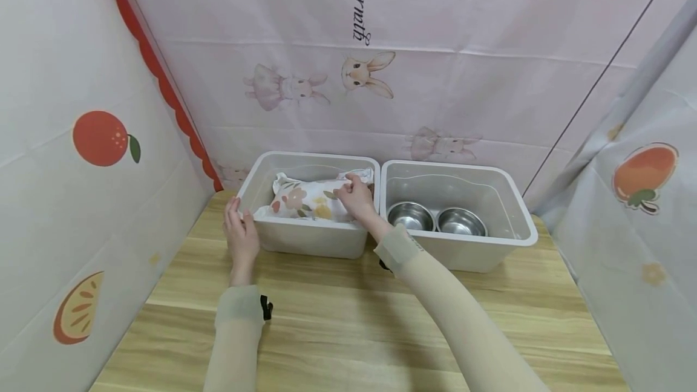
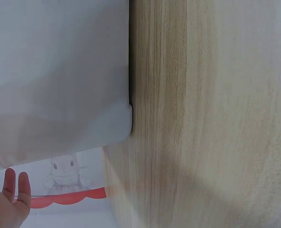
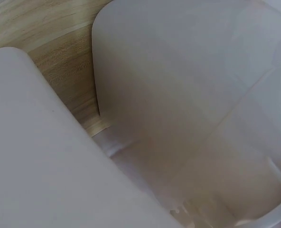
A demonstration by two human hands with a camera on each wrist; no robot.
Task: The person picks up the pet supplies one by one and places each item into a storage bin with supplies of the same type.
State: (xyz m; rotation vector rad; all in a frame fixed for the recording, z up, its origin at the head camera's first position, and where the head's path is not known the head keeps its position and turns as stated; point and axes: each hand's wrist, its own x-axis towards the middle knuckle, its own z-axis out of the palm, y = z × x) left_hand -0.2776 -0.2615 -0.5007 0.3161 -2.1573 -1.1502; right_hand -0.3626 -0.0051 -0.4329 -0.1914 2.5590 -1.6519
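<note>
A floral-print cloth bundle [image 1: 305, 198], white with pink and yellow flowers and ruffled ends, lies in the left grey bin [image 1: 310, 241]. My right hand [image 1: 356, 199] reaches over this bin's front rim, its curled fingers at the bundle's right end. Part of the grip is hidden behind the hand. At the bin's front left corner, my left hand [image 1: 241, 238] rests against the rim with its fingers extended. The left wrist view shows fingers [image 2: 23, 190] straight beside the bin's outer wall. The right wrist view mostly holds the bins' pale walls.
A second grey bin [image 1: 463, 253] stands close on the right, with two steel bowls [image 1: 411, 216] side by side inside. Both bins sit on a wood-grain table [image 1: 327, 319] against a rabbit-print curtain [image 1: 435, 95]. Fruit-print sheets [image 1: 49, 198] hang at either side.
</note>
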